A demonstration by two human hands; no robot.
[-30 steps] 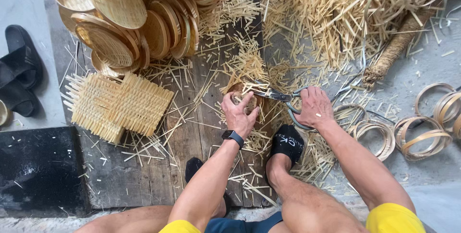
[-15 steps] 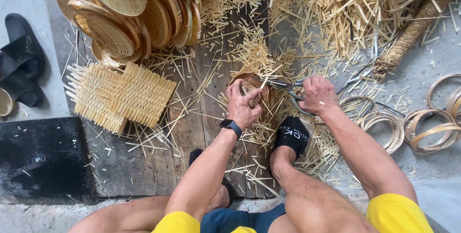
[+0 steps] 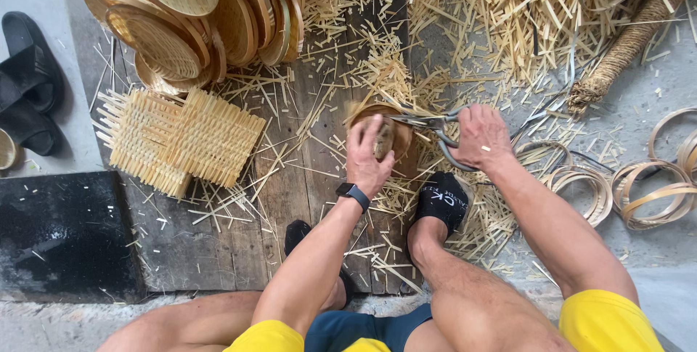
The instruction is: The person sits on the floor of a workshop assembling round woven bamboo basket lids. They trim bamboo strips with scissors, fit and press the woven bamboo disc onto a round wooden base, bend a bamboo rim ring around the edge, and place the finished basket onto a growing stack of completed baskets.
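Observation:
My left hand (image 3: 368,157) presses down on a small round woven bamboo basket (image 3: 398,136) that lies on the wooden boards (image 3: 287,178). My right hand (image 3: 481,136) grips the handles of metal scissors (image 3: 428,123), whose blades reach left over the basket's rim. Loose bamboo slivers lie all around the basket. A black watch sits on my left wrist. My foot in a black sock (image 3: 443,199) rests just below the basket.
A pile of finished round baskets (image 3: 181,25) sits upper left, with square woven mats (image 3: 181,138) below it. A heap of bamboo strips (image 3: 537,11) and a rope bundle (image 3: 628,43) lie upper right. Bamboo hoops (image 3: 653,192) lie at right. Black sandals (image 3: 25,83) are at far left.
The view has shifted slightly. My left hand has stayed on the basket and turned it a little, while the scissors have kept working along its rim.

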